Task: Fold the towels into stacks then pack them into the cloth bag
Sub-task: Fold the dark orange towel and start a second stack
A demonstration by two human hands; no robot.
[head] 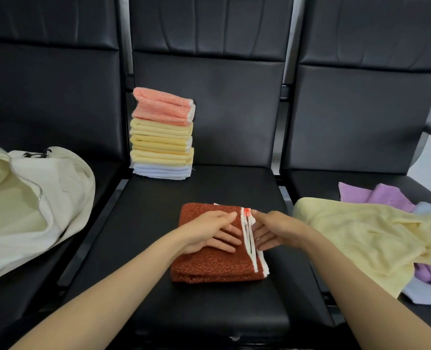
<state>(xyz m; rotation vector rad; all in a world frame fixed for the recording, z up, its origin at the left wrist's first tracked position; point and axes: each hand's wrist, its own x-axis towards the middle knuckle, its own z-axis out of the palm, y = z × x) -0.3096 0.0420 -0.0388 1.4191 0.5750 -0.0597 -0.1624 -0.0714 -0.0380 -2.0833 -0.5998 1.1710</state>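
A folded rust-brown towel (214,266) with white edging lies on the middle black seat. My left hand (209,232) presses flat on its top, fingers straight. My right hand (272,229) touches the towel's white right edge with straight fingers. Behind it, against the backrest, stands a stack of folded towels (162,137): pink on top, several yellow ones, pale blue at the bottom. A cream cloth bag (40,198) lies open on the left seat.
A loose heap of unfolded towels (366,238), yellow, purple and pale blue, covers the right seat. Black seat backs (209,84) rise behind everything. Metal gaps separate the three seats.
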